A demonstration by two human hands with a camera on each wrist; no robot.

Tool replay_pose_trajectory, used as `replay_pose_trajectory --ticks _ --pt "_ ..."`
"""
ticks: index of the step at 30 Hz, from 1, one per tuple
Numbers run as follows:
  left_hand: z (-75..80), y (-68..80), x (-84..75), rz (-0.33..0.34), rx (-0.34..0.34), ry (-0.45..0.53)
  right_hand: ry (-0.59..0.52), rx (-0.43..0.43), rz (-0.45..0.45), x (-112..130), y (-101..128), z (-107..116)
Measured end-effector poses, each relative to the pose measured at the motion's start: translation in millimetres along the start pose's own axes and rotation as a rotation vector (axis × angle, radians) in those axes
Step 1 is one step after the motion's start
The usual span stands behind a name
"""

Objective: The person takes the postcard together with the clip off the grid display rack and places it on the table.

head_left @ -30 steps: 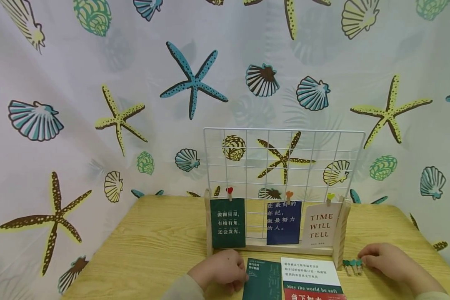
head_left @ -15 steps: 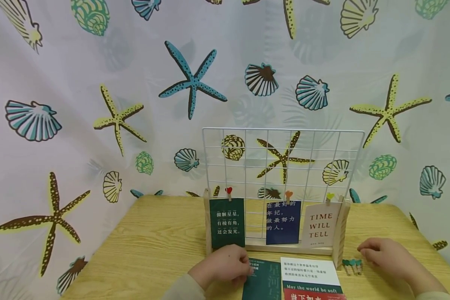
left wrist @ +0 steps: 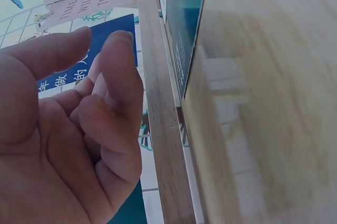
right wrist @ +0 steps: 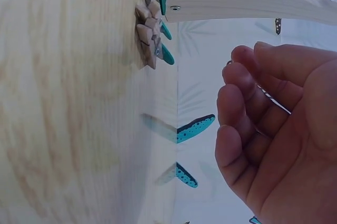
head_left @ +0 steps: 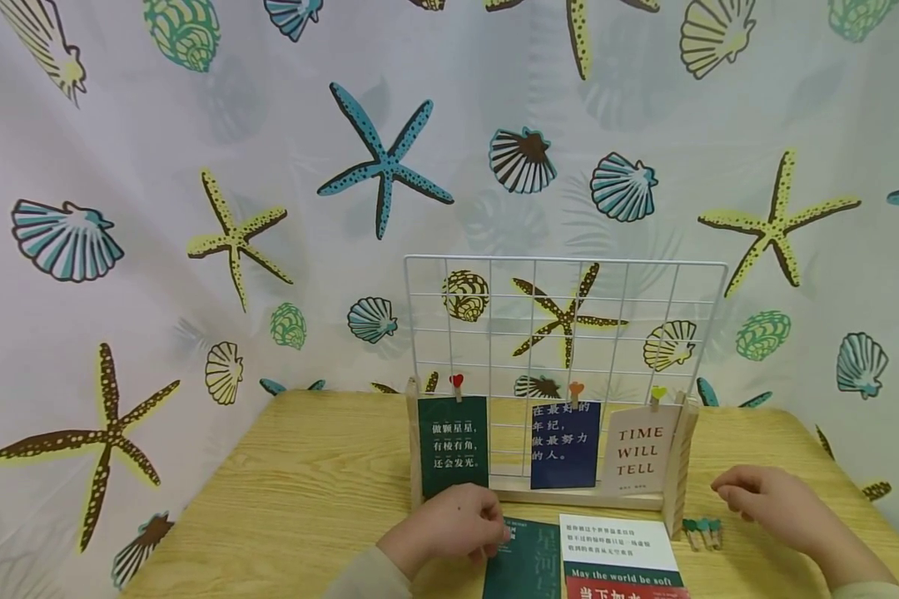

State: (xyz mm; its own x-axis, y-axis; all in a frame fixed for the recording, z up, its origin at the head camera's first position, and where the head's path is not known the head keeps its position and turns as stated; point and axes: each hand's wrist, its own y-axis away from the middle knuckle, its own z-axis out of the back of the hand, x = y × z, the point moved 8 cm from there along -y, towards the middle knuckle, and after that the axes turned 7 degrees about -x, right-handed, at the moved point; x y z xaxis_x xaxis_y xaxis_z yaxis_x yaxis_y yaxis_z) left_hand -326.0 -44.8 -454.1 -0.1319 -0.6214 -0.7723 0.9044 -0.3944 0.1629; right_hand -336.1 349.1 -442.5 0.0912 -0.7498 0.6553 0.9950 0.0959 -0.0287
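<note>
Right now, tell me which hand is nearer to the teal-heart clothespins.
Right. The right hand is just to the right of the clothespins, not touching them; the left hand is well off to their left, by the flat green card.

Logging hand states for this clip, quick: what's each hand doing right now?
Left hand: open, loosely curled, holding nothing, near the flat-lying green card.
Right hand: open, loosely curled, holding nothing, near the green-topped clips.

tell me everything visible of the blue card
The blue card is a flat, paper-looking rectangle with four lines of white Chinese characters. It hangs upright, pinned to the white wire grid by an orange-hearted wooden peg overlapping the first line, between the hanging green card and the cream card.
</note>
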Motion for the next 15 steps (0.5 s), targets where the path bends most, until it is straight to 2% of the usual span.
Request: replay_pose_trajectory --ticks 12,15 --pt "3.2 -1.6 -7.3 -0.066 -0.022 -0.02 0.011 -0.014 -0.004 12 2 6" --pt "3.3 -2.6 -8.0 -0.064 -0.022 -0.024 0.014 -0.031 0.007 17 2 9"
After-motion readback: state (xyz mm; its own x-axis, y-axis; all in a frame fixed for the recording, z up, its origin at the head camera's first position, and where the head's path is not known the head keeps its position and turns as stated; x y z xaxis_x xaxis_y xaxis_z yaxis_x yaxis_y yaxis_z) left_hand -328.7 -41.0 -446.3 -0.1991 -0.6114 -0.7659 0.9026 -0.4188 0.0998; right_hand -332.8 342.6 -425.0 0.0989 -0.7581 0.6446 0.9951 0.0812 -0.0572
